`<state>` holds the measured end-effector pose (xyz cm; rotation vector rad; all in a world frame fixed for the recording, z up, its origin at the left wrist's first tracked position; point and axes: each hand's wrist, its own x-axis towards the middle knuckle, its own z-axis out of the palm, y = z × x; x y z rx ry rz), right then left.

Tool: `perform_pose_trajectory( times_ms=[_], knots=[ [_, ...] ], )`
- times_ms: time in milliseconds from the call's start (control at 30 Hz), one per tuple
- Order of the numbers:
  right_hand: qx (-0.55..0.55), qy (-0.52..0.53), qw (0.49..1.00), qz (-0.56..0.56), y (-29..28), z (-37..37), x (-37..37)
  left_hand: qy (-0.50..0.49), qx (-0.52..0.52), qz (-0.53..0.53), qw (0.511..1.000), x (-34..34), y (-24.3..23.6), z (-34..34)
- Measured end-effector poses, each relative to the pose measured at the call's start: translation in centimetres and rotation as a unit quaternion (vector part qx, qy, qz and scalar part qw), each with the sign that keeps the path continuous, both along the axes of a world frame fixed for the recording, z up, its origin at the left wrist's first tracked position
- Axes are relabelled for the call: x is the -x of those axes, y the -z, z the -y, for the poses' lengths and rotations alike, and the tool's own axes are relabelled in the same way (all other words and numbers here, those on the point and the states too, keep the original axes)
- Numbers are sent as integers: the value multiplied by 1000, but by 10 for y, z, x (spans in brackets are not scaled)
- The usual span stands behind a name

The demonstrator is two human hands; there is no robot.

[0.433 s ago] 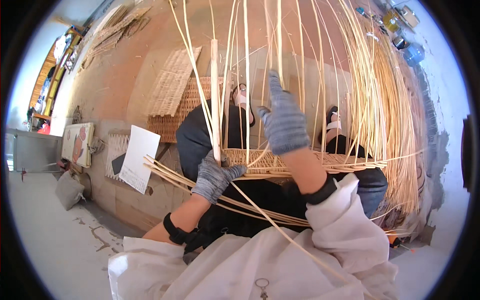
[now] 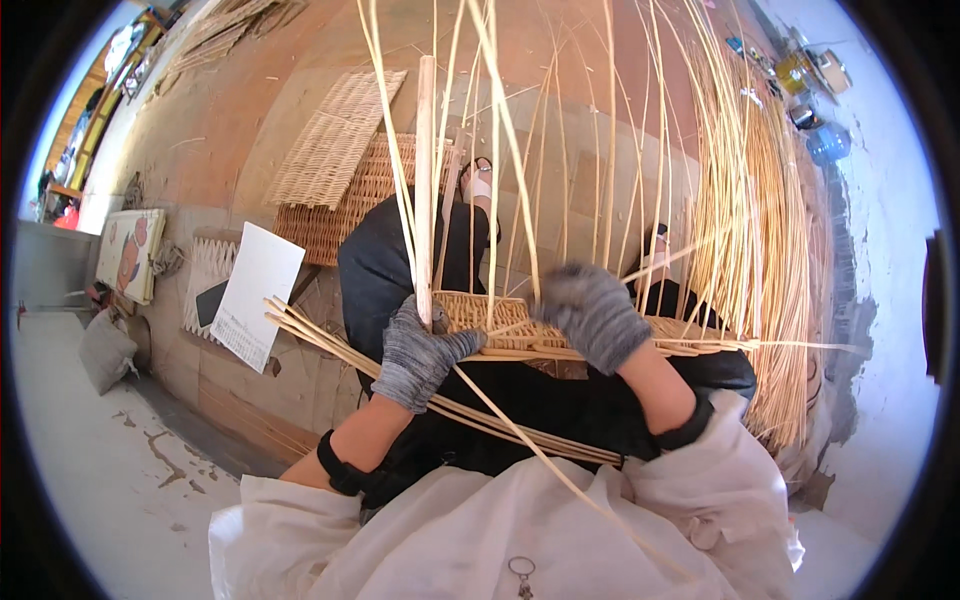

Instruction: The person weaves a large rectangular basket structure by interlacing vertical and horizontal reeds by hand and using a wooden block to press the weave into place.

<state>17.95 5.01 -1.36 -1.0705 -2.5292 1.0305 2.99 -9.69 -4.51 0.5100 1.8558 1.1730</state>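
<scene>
A woven wicker panel point(image 2: 475, 312) lies across my lap, its long thin upright rods point(image 2: 610, 130) standing up from it. My left hand point(image 2: 418, 352), in a grey knitted glove, is closed on the panel's left end, at the foot of a thick wooden stake point(image 2: 425, 180). My right hand point(image 2: 597, 318), gloved alike, is over the panel's middle with its fingers curled in and partly blurred. A pale wicker rod point(image 2: 690, 252) slants out from behind it, and a short stretch of rod runs from the weave into its fingers.
A large bundle of loose rods point(image 2: 785, 300) leans at the right. Several rod ends point(image 2: 320, 345) stick out left below my left hand. Finished woven panels point(image 2: 345, 140) lie on the floor ahead, and a white paper sheet point(image 2: 258, 295) at the left. A blue bottle point(image 2: 828, 143) stands far right.
My right hand has come down and closer from among the upright rods to the panel, its stretched index finger now curled in. The left hand keeps its hold on the panel's end.
</scene>
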Motion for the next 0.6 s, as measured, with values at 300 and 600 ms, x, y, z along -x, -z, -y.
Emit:
perform_pose_trajectory(
  times_ms=[300,600],
  knots=[
    [-269,-258,880,294,-31,46,9,-3,6,-20,1000,2,6,0],
    [-171,-239,950,101,3,100,-42,115,-103,-85,984,-1,-19,55]
  ],
)
